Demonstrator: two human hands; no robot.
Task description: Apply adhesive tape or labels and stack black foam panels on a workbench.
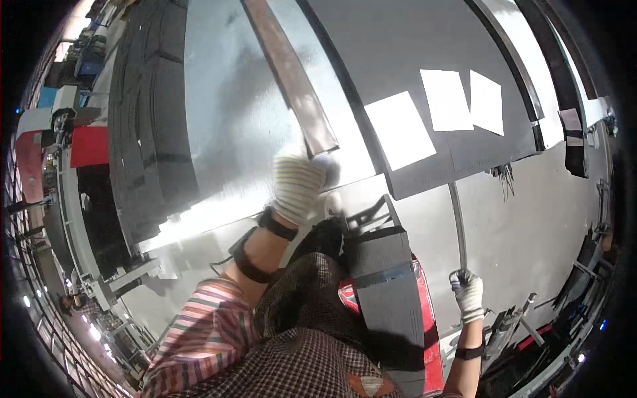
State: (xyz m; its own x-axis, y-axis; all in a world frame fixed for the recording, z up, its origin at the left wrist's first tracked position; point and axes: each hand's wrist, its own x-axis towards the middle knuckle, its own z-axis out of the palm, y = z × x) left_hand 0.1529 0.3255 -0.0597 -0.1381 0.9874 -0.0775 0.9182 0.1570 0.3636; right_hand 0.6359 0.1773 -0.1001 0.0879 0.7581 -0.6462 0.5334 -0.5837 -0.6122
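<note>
My left hand [298,186], in a striped knit glove, is closed at the near end of a long, flat brownish strip [285,66]. The strip lies over a shiny metal sheet [225,126] and runs away toward the top of the view. Off to the right, my right hand [468,295], gloved too, is closed around the lower end of a thin grey strip [458,225]. That thin strip reaches up to the near edge of a dark grey panel stack [398,46]. My fingertips on the left are partly hidden behind the glove.
Three white paper sheets [400,129] lie on the dark panels. Long dark pieces [152,113] are stacked left of the metal sheet. Close to my legs stands a dark grey block [391,305] on a red base [430,325]. Metal frames [511,325] stand at lower right.
</note>
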